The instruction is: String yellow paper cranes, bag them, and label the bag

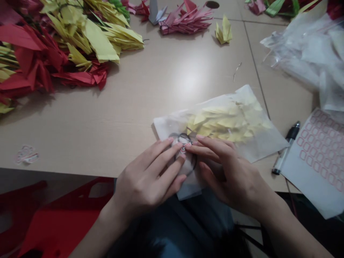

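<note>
A translucent white bag [264, 143] lies at the table's front edge, with yellow folded paper pieces [223, 122] showing through it. Its near end hangs a little over the edge. A loop of black cord [194, 163] shows at the bag's left part. My left hand [150, 175] lies over that part, fingers stretched out, tips at a small red-outlined sticker [183, 148]. From the other side my right hand [228, 165] touches the same sticker with extended fingertips, its thumb lower down by the bag. The sticker is partly covered by fingers.
Red folded paper [29, 64] and yellow folded paper [104, 36] are heaped at the back left. Pink folded paper [185, 21] and a yellow piece [223, 30] lie behind. Plastic bags [309, 50], a marker [286, 148] and a sticker sheet [309, 182] are at right.
</note>
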A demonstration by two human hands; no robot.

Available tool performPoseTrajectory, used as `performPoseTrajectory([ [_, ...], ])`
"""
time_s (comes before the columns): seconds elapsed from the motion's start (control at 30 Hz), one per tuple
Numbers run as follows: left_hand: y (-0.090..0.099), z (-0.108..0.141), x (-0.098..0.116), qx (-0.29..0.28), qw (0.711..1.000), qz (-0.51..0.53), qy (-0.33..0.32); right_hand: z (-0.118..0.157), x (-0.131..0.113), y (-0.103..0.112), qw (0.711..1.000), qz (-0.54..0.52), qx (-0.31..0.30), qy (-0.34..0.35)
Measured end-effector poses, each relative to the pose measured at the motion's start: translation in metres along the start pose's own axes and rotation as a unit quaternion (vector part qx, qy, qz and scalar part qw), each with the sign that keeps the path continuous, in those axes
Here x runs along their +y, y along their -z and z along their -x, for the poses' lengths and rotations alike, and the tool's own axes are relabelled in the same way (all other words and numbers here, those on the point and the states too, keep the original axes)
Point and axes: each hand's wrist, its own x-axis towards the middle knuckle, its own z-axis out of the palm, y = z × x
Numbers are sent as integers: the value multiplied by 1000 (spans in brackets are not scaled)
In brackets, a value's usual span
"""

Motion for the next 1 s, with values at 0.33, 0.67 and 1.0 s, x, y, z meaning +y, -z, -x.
performPoseTrajectory([
  [0.33, 0, -3, 1, -20, 999, 10, 33, 4, 1, 1, 1000, -23, 4, -14],
  [0.67, 0, -4, 1, -19, 999, 6, 27, 1, 0, 0, 1000, -2, 5, -2],
  [1.0, 1, -6, 3, -29, 999, -5, 39, 2, 0, 0, 1000, -12, 10, -1],
])
